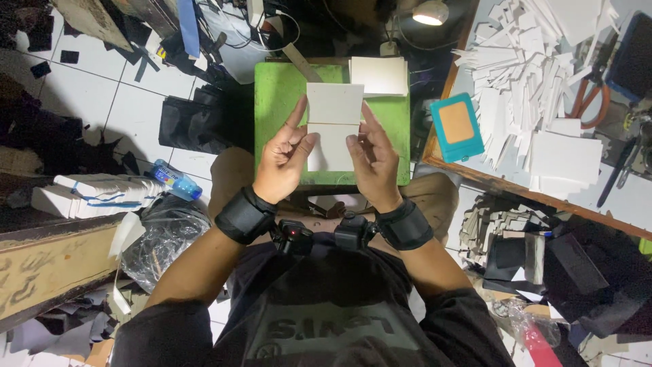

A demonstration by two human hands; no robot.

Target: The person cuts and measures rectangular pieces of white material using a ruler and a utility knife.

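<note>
Two white cardboard rectangles [334,126] lie joined end to end on a small green work board [278,102] in front of me. My left hand [285,160] rests at the left edge of the white pieces, index finger stretched up along the seam. My right hand [372,156] sits at their right edge, fingers spread and touching the card. Both wrists wear black straps. A stack of white cards [379,75] lies at the board's far right corner.
A wooden table [475,178] on the right holds a heap of white card strips [523,61], a teal-framed pad [456,126] and orange-handled scissors [589,102]. White board bundles [95,194], a plastic bottle [175,180] and dark scraps lie on the tiled floor at left. A lamp [430,12] shines above.
</note>
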